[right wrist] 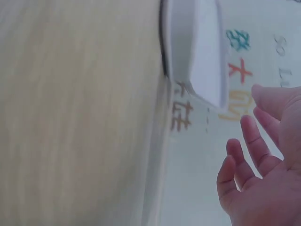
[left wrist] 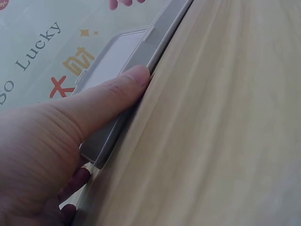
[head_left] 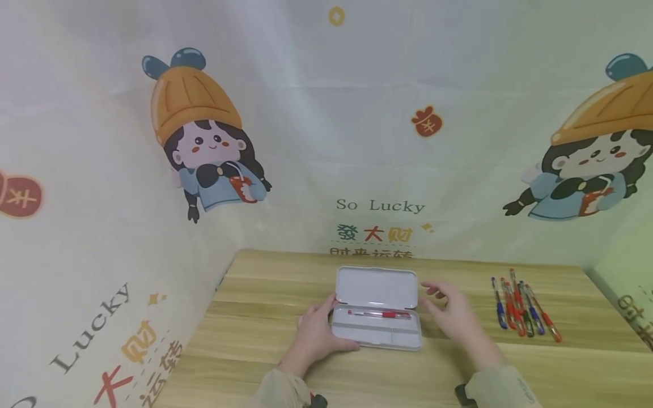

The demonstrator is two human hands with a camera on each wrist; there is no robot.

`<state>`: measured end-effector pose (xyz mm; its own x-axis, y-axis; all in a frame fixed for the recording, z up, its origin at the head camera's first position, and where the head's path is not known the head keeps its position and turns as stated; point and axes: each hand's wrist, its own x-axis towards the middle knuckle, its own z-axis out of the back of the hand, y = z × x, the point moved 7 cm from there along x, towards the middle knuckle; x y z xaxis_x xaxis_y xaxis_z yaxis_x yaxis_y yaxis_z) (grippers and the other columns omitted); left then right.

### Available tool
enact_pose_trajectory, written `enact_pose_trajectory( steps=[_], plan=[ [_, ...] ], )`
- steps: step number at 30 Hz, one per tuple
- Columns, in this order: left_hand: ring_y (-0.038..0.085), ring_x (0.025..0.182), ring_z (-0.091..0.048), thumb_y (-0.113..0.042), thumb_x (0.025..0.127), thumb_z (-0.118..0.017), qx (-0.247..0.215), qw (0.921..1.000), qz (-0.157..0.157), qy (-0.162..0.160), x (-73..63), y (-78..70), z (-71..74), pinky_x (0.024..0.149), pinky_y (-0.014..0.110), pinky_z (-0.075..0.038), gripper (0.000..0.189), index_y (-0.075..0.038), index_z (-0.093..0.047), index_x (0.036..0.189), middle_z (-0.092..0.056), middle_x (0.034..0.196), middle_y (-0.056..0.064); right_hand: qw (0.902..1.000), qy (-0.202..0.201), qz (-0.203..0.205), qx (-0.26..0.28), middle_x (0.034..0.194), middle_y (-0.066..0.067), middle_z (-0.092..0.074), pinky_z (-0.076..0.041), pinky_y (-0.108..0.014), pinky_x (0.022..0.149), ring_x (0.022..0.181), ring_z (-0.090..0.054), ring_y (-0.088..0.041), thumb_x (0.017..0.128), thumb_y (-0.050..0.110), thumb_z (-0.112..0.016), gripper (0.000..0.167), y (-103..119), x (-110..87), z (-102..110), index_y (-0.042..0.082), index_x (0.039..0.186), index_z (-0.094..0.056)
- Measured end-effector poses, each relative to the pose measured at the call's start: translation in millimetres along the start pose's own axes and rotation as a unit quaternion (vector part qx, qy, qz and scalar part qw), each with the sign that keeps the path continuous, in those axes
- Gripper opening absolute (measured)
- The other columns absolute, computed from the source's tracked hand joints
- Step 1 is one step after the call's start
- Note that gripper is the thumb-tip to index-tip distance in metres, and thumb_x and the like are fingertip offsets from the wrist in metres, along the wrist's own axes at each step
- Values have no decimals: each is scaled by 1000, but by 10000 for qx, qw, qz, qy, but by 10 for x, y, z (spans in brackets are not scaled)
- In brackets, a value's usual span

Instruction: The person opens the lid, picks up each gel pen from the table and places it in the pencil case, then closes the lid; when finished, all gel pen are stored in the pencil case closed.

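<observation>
A grey pencil case (head_left: 376, 338) lies unfolded on the table, its lid (head_left: 376, 287) tipped back towards the wall. One red pen (head_left: 395, 315) lies lengthwise in its rear compartment. My left hand (head_left: 317, 335) holds the case by its left end. In the left wrist view the thumb (left wrist: 113, 96) lies against the front wall, while the other fingers are mostly hidden behind the end. Beside the case's right end, my right hand (head_left: 451, 314) is raised with loosely bent fingers and nothing in it. The right wrist view shows these fingers (right wrist: 256, 143) spread apart from the lid.
A loose bunch of red, blue and black pens (head_left: 525, 309) lies on the wooden table (head_left: 245, 317) to the right of my right hand. Behind the table's back edge hangs a printed cloth (head_left: 301, 187), which also covers the left side.
</observation>
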<state>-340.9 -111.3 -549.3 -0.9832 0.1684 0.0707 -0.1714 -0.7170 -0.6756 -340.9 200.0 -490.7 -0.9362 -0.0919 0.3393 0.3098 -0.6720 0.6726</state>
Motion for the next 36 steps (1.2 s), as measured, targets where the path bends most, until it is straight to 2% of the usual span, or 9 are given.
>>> enact_pose_trajectory(
  steps=[7,12,18,23,26,29,32,36],
  plan=[
    [37,143,-52,-58,57,-107,75,9999,53,-42,2,27,17,114,59,-36,141,-10,-39,171,-65,159,8,9982,-504,3,-318,123,-25,-74,-57,-60,98,113,-69,-43,103,11,-76,38,-80,-28,281,-2,138,-69],
    [37,144,-52,-57,56,-107,56,10000,70,-23,-6,29,9,115,60,-37,141,-11,-39,171,-64,159,10,9933,-933,69,-679,121,-23,-75,-57,-55,94,110,-70,-42,103,14,-77,37,-202,-108,505,0,136,-71],
    [37,144,-52,-56,57,-107,57,10000,-11,-50,0,15,13,115,60,-36,141,-10,-38,171,-64,159,8,9871,-1279,-221,-932,123,-25,-73,-54,-60,92,112,-66,-45,106,19,-72,35,-397,-185,761,0,136,-71],
    [36,143,-52,-56,57,-107,28,10000,-3,-66,9,21,12,115,58,-36,141,-11,-38,171,-65,159,6,9820,-1400,-594,-1124,123,-30,-70,-51,-63,88,111,-63,-49,108,23,-68,39,-566,-231,908,-3,138,-69],
    [36,143,-52,-56,57,-107,23,10000,-4,-58,10,26,7,114,57,-35,140,-12,-39,171,-65,159,6,9789,-1480,-849,-1124,128,-37,-67,-49,-70,96,116,-60,-57,109,23,-66,41,-666,-276,1004,-5,139,-67],
    [36,143,-52,-56,56,-107,22,10000,-11,-65,7,29,4,114,57,-35,141,-12,-39,171,-65,158,6,9738,-1499,-1337,-1063,139,-43,-59,-44,-77,105,128,-53,-64,110,24,-62,45,-795,-329,1097,-7,142,-64],
    [36,144,-52,-56,56,-107,18,10000,3,-59,3,30,2,116,58,-35,141,-12,-39,171,-65,159,7,9637,-1443,-1981,-1059,151,-45,-49,-39,-79,112,138,-45,-66,112,28,-55,51,-956,-387,1175,-7,149,-58],
    [37,145,-51,-57,57,-107,25,10000,3,-39,-1,23,2,117,59,-36,140,-13,-39,171,-64,160,6,9459,-1427,-2613,-1292,155,-45,-45,-35,-79,115,142,-39,-68,112,30,-48,56,-1129,-469,1271,-7,154,-52]
  ],
)
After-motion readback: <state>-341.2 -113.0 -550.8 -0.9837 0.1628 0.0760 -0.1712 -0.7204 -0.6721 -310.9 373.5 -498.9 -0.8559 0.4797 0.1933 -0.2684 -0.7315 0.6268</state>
